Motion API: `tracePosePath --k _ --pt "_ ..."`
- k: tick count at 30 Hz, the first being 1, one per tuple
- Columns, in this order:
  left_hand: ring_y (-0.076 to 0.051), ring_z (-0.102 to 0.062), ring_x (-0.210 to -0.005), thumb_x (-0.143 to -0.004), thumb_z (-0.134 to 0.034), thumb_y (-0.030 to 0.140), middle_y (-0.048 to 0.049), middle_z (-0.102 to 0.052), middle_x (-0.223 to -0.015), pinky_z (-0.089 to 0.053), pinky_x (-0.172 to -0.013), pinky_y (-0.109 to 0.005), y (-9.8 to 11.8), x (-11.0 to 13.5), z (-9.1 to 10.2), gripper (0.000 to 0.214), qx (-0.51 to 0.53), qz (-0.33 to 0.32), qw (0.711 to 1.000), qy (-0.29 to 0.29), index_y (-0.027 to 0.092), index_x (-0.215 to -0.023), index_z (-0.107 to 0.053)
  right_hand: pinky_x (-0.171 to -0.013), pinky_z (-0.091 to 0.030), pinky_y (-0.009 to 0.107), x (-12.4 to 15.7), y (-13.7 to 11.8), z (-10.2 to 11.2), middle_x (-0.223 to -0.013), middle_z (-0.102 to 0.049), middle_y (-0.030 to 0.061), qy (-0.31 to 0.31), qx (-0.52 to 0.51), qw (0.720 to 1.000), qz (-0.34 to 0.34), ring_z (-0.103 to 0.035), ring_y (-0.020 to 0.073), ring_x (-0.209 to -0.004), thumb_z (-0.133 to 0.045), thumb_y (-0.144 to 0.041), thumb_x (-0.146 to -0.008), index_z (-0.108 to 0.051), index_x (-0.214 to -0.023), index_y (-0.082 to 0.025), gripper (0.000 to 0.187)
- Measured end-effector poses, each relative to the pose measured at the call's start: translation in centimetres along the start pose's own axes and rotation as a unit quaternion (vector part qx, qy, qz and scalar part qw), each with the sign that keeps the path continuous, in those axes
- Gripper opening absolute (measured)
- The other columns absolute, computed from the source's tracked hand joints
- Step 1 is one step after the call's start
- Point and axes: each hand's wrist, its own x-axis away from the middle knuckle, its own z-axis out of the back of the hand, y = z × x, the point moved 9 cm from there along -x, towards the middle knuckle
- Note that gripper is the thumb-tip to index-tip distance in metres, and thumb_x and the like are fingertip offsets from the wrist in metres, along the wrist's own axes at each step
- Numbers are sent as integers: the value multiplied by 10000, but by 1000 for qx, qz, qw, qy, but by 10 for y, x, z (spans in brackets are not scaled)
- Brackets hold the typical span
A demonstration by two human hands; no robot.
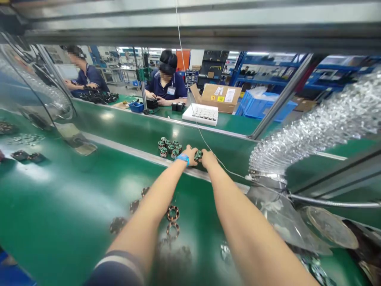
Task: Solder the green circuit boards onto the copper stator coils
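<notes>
My left hand (190,155), with a blue wristband (183,159), and my right hand (208,159) reach over a metal rail and grip a small green wound stator (198,155) between them. Its lower side is hidden by my fingers. Just left of my left hand, several similar green stators (169,147) stand in a tight cluster on the far green belt (214,149). Below my left forearm, copper-wound rings (173,213) and dark round parts (134,206) lie on the near green belt (74,190).
A silver flexible duct (309,135) fills the right side. Beyond the far belt are a white tray of parts (200,114), a cardboard box (220,97), a blue crate (264,105), and two seated co-workers (165,79). A thin white cable (190,99) hangs in front.
</notes>
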Motion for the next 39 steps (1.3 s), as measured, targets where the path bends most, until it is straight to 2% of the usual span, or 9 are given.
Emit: tracePosePath --k 5,8,13,16,18,20,24,31,39 --pt "-206 -586 -952 -874 -536 287 -87 -558 -1139 -507 -789 -402 -15 -8 1 311 -31 48 998 -2 148 -1152 -518 -823 -486 381 -10 -11 0 -1148 -542 69 29 -52 998 0 -563 165 -975 -502 -351 -866 -509 -1136 -171 325" --pt "-213 -577 -976 -875 -535 288 -91 -547 -1162 -499 -809 -417 -19 6 19 323 -49 58 997 4 151 -1166 -510 -828 -484 382 13 -37 6 -1154 -539 71 62 -99 993 10 -561 166 -980 -502 -351 -866 -508 -1138 -171 327" --pt "-330 -388 -1250 -818 -556 249 -169 -420 -1318 -333 -1014 -467 1 73 59 449 -74 35 996 19 102 -1233 -469 -907 -452 333 146 -58 -2 -1290 -487 43 119 -167 975 87 -480 142 -1130 -338 -380 -917 -483 -1202 -242 348" --pt "-299 -385 -1264 -851 -444 353 -149 -463 -1308 -290 -1060 -464 34 156 59 398 -72 -19 996 46 158 -1187 -531 -756 -513 277 255 -19 -16 -1097 -616 -127 135 -167 961 172 -557 114 -988 -462 -570 -788 -591 -947 -436 245" --pt "-267 -467 -1208 -868 -383 414 -103 -550 -1250 -334 -1049 -448 69 216 29 367 -37 -70 997 15 235 -1104 -600 -706 -514 293 308 42 -20 -963 -662 -63 160 -159 954 198 -594 135 -888 -490 -584 -769 -621 -857 -387 252" --pt "-287 -424 -1251 -844 -413 483 -108 -439 -1376 -371 -1025 -460 105 258 -16 484 -5 -85 996 -38 230 -1245 -513 -753 -504 338 328 117 -17 -928 -657 15 189 -149 952 191 -598 154 -877 -418 -515 -847 -623 -883 -307 295" --pt "-383 -253 -1321 -766 -506 588 -199 -271 -1454 -343 -1015 -523 163 261 -101 761 35 -91 986 -138 134 -1362 -372 -890 -443 417 293 227 -16 -1138 -554 68 200 -114 964 133 -544 174 -1021 -463 -374 -881 -528 -1105 -177 305" --pt "-356 -301 -1306 -750 -555 565 -176 -385 -1393 -231 -1069 -542 207 209 -127 690 32 -126 991 -15 170 -1303 -437 -995 -357 497 260 233 -43 -1312 -455 88 91 -50 974 200 -422 247 -1221 -492 -415 -857 -464 -1238 -214 432" --pt "-253 -365 -1294 -802 -576 289 -109 -419 -1389 -318 -1072 -434 262 274 -143 392 59 -175 981 -49 224 -1185 -522 -1046 -352 464 349 246 -58 -1418 -368 29 42 -34 973 225 -283 244 -1337 -445 -447 -857 -427 -1300 -315 462"
